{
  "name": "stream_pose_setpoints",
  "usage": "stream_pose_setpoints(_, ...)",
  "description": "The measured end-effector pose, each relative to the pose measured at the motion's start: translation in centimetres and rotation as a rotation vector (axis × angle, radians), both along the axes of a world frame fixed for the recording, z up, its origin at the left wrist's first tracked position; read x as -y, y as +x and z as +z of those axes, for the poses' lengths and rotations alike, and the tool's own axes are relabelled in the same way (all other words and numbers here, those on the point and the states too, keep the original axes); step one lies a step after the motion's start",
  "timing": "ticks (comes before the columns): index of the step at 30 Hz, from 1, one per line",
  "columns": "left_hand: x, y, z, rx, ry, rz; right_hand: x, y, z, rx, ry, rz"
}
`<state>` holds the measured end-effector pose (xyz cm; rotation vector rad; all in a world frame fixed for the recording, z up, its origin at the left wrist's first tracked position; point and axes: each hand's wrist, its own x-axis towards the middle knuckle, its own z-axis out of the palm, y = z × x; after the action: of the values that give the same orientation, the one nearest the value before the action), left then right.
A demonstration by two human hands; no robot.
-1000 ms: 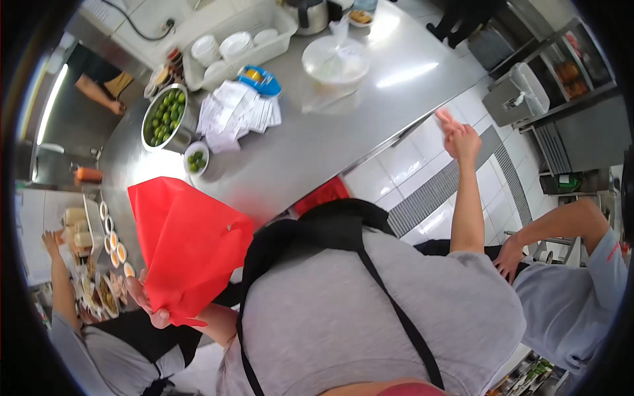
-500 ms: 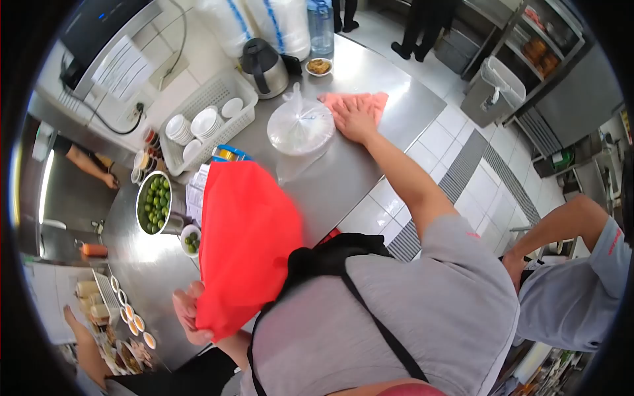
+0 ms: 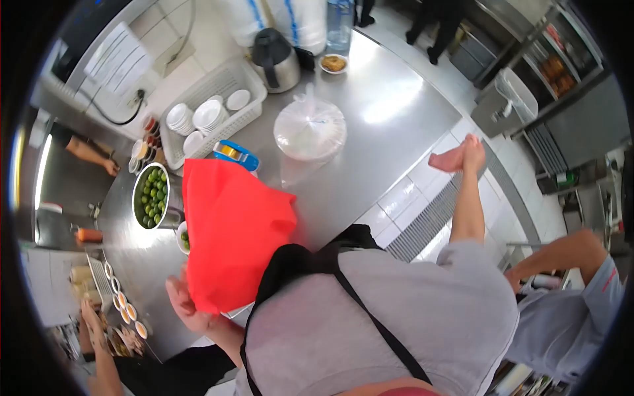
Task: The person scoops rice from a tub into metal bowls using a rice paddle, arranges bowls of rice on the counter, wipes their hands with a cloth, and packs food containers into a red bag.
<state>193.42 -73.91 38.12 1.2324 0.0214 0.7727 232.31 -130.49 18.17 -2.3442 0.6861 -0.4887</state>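
Observation:
A large red cloth bag (image 3: pixel 238 231) hangs from my left hand (image 3: pixel 188 303), whose fingers are closed on its lower left edge. The bag covers part of the steel table. My right hand (image 3: pixel 470 155) is out past the table's right edge, closed on a folded pink cloth (image 3: pixel 448 160). On the table, a knotted clear plastic bag sits over a round white container (image 3: pixel 310 132). Left of it lies a blue tape dispenser (image 3: pixel 236 156). A steel pot of green limes (image 3: pixel 153 197) stands left of the red bag, beside a partly hidden small bowl (image 3: pixel 183 237).
A white basket of small dishes (image 3: pixel 218 119), a steel jug (image 3: pixel 276 63) and a bowl of brown food (image 3: pixel 333 63) stand along the back of the table (image 3: pixel 389 99). One co-worker is at the right, others at the left. A grey bin (image 3: pixel 505 102) stands beyond.
My right hand has wiped across the table with the pink cloth and now holds it off the right edge. The red bag has swung over the papers.

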Motion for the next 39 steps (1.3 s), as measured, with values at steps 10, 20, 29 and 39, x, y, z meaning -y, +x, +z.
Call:
stream_pose_setpoints(10,4.2,4.9,2.9,-0.458,0.473,0.318,-27.2,-6.8,17.9,0.478,0.015,1.131)
stream_pose_setpoints(20,0.2,-2.7,1.0,-0.932,0.896,0.569,-41.1,-20.6,22.9,-0.406,0.965,2.026)
stream_pose_setpoints(29,3.2,-11.0,-0.6,0.037,-0.370,-0.086,-41.2,-17.4,17.8,0.709,-0.466,1.545)
stream_pose_setpoints(39,1.0,-6.9,-1.9,-0.960,1.011,0.743,-33.2,-19.9,20.2,-0.341,0.517,1.780)
